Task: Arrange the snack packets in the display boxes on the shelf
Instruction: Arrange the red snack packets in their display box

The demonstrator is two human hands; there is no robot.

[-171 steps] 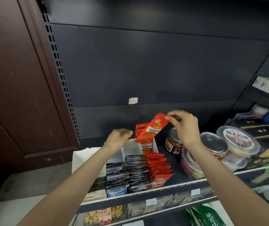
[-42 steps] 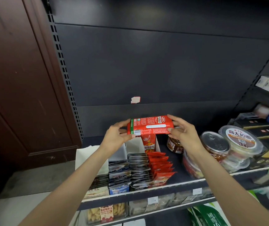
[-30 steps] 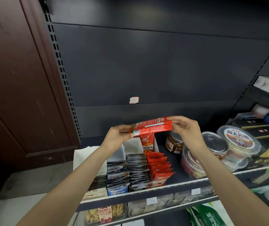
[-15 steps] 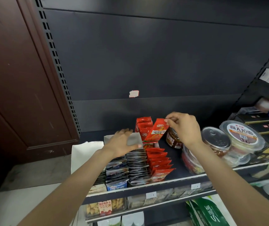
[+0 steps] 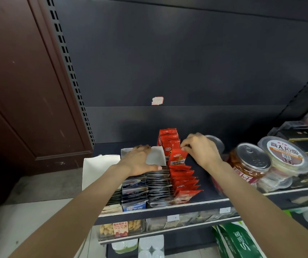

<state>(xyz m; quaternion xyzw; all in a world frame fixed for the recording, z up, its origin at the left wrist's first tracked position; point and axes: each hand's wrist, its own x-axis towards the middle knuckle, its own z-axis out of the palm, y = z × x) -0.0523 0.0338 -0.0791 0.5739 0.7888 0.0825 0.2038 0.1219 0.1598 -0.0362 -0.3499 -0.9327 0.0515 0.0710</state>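
Red snack packets stand in a row on the dark shelf, with more red packets upright behind them. My right hand pinches the top corner of one upright red packet at the back of the row. My left hand rests flat on the white display box that holds a row of silver-grey packets. Left of those, blue and white packets fill another box.
A white box flap sticks up at the shelf's left end. Clear tubs with metal lids and a labelled round tub crowd the right side. A lower shelf holds a snack box. A brown door is on the left.
The red packets that both hands held up level have come down. My right hand now pinches one packet in the row, and my left hand has dropped onto the white box.
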